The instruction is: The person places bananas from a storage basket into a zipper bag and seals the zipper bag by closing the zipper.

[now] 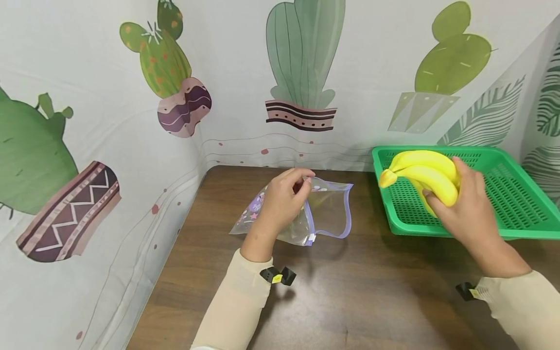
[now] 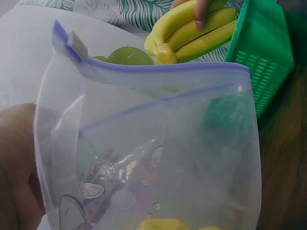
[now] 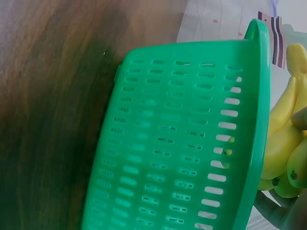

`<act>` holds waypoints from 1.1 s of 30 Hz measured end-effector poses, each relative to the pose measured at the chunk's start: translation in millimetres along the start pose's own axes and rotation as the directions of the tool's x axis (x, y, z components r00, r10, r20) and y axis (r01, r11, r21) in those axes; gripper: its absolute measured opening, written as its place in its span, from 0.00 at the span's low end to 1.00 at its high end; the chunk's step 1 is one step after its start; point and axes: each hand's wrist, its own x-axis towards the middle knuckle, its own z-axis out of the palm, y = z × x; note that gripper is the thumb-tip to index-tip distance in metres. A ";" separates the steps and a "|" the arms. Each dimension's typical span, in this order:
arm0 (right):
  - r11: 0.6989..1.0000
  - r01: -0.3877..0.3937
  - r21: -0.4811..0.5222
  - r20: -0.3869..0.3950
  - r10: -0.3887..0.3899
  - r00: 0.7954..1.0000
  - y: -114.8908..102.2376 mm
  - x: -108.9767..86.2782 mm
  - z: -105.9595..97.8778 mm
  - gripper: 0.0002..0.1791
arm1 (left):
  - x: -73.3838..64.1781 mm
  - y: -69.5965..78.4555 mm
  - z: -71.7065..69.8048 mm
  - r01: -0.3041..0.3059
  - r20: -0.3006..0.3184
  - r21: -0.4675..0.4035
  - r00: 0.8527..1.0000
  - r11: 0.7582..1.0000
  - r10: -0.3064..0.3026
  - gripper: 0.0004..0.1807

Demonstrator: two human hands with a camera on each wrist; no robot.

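My right hand [image 1: 471, 211] grips a bunch of yellow bananas [image 1: 430, 171] above the green basket [image 1: 404, 228], fingers and thumb on opposite sides of it. My left hand [image 1: 282, 199] pinches the upper edge of a clear zip bag [image 1: 330, 216] with purple trim and printed pictures. In the left wrist view the mouth of the bag [image 2: 192, 143] stands apart, with a white slider [image 2: 77, 45] at one end. Something yellow [image 2: 165, 224] shows low in that view; what it is cannot be told. The right wrist view has the bananas [image 3: 278, 148] just beyond the basket's rim.
The basket, with slotted walls, stands at the back right of the brown wooden table [image 1: 341, 301]. Behind the table hangs a white cloth [image 1: 236, 97] printed with cacti, which also runs along the left side.
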 end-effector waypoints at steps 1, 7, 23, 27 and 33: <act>1.000 0.004 0.003 -0.007 -0.004 1.000 -0.9 -0.6 0.5 0.50 | 0.0 0.3 -0.1 -0.001 0.000 0.001 1.000 1.000 0.001 0.11; 0.998 0.048 0.037 -0.048 -0.046 0.998 -7.6 -4.3 3.7 0.51 | -0.4 0.9 -0.4 0.000 -0.002 -0.003 1.000 1.000 0.000 0.11; 0.990 0.108 0.090 -0.069 -0.102 0.992 -27.6 -14.8 11.3 0.53 | -0.5 1.7 -0.9 -0.014 -0.017 -0.001 1.000 1.000 0.013 0.11; 0.990 0.107 0.092 -0.064 -0.101 0.993 -30.5 -17.4 13.7 0.53 | -0.7 1.2 -0.2 -0.013 -0.019 -0.005 1.000 1.000 0.013 0.11; 0.985 0.137 0.104 -0.078 -0.129 0.989 -33.8 -20.1 16.0 0.54 | -0.8 0.4 0.9 -0.013 -0.020 0.001 1.000 1.000 0.013 0.11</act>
